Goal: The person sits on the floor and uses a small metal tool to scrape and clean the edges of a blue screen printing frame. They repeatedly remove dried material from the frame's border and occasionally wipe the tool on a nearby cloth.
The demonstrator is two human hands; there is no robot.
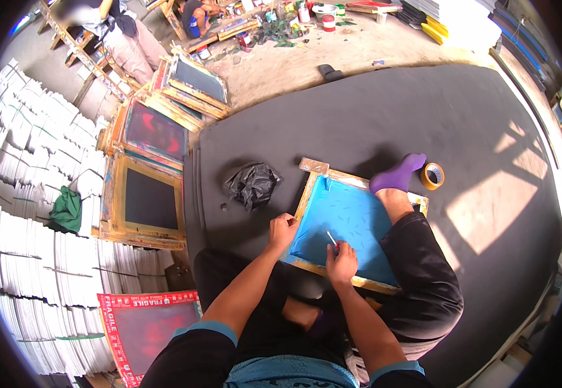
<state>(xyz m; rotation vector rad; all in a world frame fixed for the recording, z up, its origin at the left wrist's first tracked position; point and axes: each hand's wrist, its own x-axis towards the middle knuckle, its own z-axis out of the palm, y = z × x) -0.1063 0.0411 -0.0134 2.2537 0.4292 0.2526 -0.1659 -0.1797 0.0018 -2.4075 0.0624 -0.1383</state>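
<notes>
A wooden screen printing frame (372, 284) with bright blue mesh (352, 210) lies tilted across my lap and the dark mat. Small dark marks are scattered over the blue. My left hand (283, 231) is closed at the frame's left rail, its fingertips partly hidden. My right hand (341, 264) grips a slim white-tipped tool (330, 237) over the lower middle of the mesh; its exact kind is too small to tell. My purple-socked foot (400, 173) rests on the frame's upper right corner.
A roll of brown tape (432, 176) lies right of the foot, and a crumpled black plastic bag (253, 185) left of the frame. More screen frames (153, 199) lean at the left beside stacked white bundles (67, 278). Two people and paint tins (328, 23) are farther back.
</notes>
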